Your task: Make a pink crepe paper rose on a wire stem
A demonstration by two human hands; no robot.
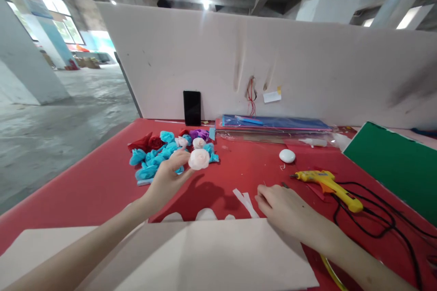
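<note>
Between the thumb and fingers of my left hand (170,175) is a pale pink paper rose (199,159), raised over the red table beside a heap of blue flowers (155,160). Red flowers (145,142), a purple one (200,134) and other pale pink ones lie in the same heap. My right hand (278,200) rests low with curled fingers, just right of some white paper strips (246,202); a dark tip shows by its fingers, and what it holds, if anything, is hidden. Large pale sheets (205,254) lie under my forearms.
A yellow glue gun (324,184) with a looping black cable lies to the right, near a white round object (287,156). A black phone (192,108) leans on the upright white board (211,54). A green board (392,163) is at the far right.
</note>
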